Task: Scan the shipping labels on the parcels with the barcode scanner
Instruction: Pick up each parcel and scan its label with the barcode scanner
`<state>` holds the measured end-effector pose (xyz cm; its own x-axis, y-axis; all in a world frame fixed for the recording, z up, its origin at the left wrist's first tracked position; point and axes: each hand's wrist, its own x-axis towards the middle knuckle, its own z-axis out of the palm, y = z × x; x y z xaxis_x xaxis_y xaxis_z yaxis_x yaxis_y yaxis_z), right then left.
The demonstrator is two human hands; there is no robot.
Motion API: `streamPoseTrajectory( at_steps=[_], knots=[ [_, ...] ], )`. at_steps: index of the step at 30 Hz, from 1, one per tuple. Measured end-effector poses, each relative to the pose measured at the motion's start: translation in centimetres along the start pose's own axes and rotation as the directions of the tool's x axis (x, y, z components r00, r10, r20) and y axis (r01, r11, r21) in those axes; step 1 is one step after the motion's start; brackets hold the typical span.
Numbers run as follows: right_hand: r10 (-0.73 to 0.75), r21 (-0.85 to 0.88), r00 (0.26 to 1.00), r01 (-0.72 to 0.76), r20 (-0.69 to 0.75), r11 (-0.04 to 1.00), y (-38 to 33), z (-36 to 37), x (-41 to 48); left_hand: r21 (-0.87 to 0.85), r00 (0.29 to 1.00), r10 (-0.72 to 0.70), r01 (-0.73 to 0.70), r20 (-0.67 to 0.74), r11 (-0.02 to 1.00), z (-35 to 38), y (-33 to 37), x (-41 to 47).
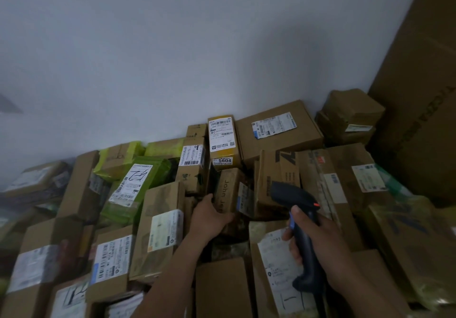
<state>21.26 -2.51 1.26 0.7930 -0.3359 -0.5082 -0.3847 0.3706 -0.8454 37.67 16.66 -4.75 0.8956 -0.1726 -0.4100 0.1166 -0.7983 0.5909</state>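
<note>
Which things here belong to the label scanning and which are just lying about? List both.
Job in hand:
barcode scanner, gripped by the right hand
small brown parcel, held by the left hand
parcel marked 5604
green-wrapped parcel, label facing up

Lying about:
large cardboard box standing at the right
white wall

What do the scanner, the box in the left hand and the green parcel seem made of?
The scanner: dark matte plastic, it seems, with a moulded grip. The box: dull brown cardboard, edges creased. The green parcel: probably glossy plastic wrap; it shines and wrinkles.
</note>
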Motion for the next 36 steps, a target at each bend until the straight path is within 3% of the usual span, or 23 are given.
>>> streamPoseTrajectory(
  at_steps=[4, 8, 14, 20, 36],
  knots=[
    [-0.026, -0.081, 0.997, 0.031, 0.071, 0.996, -1.2, 0.0, -1.2, 0.035, 0.985, 0.079, -0.074, -0.155, 0.997, -0.9, 1.0, -1.9],
    [-0.06, -0.216, 0.988, 0.091, 0.143, 0.972, -2.0, -0.1, -2.6, -0.057, 0.952, 0.144, -0.165, -0.271, 0.985, -3.4, 1.8, -3.7],
    [-0.153, -0.445, 0.963, 0.24, 0.223, 0.863, -3.0, 0.0, -4.7, -0.146, 0.972, 0.107, -0.139, -0.207, 0.979, -8.5, 1.5, -4.1],
    [-0.199, -0.578, 0.959, 0.28, 0.202, 0.767, -3.0, -0.1, -6.4, -0.255, 0.989, 0.094, -0.121, -0.117, 0.959, -10.2, 0.7, -4.4],
    [-0.22, -0.654, 0.956, 0.292, 0.193, 0.698, -3.5, 0.1, -8.5, -0.237, 0.981, 0.15, -0.176, -0.124, 0.955, -10.5, 0.0, -5.2]
  ],
)
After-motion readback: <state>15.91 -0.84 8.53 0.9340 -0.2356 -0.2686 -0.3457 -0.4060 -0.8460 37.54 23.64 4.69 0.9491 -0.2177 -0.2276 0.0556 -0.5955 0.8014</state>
